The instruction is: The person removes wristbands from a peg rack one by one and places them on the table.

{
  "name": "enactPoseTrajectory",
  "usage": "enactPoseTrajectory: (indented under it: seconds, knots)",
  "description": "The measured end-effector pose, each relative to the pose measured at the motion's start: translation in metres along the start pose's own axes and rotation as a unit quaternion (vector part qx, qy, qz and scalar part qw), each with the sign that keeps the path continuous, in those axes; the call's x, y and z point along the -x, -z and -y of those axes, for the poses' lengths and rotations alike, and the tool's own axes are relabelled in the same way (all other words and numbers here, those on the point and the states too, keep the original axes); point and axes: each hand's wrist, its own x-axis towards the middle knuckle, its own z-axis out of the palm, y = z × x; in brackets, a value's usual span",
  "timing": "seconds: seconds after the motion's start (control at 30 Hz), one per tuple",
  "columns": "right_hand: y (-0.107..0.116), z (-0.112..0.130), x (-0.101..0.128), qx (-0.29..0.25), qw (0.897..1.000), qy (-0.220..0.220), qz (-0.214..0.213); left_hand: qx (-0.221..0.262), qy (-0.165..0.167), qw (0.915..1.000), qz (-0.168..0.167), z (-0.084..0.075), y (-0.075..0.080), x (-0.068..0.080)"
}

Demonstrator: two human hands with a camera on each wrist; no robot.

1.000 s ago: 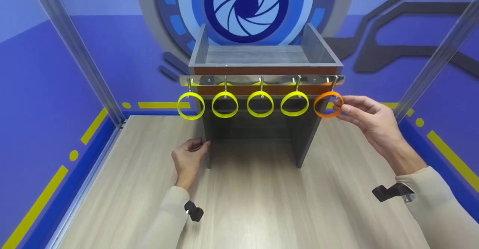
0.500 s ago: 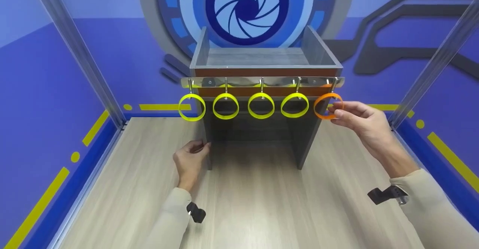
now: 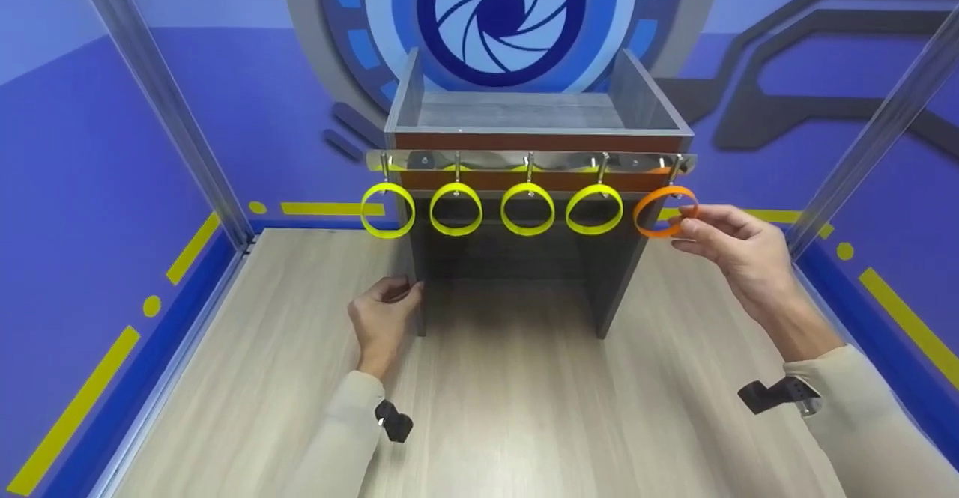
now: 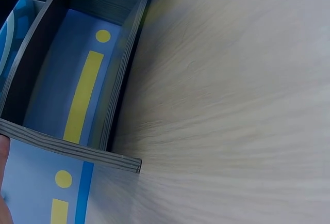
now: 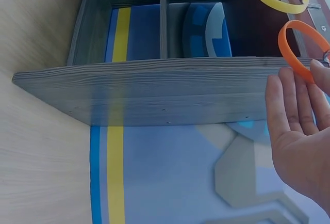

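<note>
Right hand pinches the orange ring; left hand touches the gray shelf.
Head view: the right hand clamps thumb and fingers on the right side of the orange ring, which hangs from the rightmost hook of the metal rail, beside four yellow rings; the left hand touches the front edge of the gray shelf's left panel, though whether it grips cannot be told. Left wrist view: fingertips show just outside that panel. Right wrist view: extended fingers meet the orange ring's lower edge, thumb opposite.
</note>
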Motion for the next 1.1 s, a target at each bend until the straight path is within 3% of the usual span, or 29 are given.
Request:
enactPoseTrajectory:
  seconds: [0.2,0.5,1.1]
  knots:
    - [-0.002,0.005,0.002,-0.036,0.999,0.029,-0.017,-0.004,0.016,0.9998,0.006,0.000,-0.001,0.002]
    - [-0.002,0.012,0.004,-0.042,0.998,0.039,-0.031,-0.013,0.006,0.9999,0.001,0.001,0.000,0.002]
    - [0.003,0.028,0.016,-0.130,0.988,0.073,-0.041,-0.002,0.007,1.0000,-0.005,0.000,-0.002,0.000]
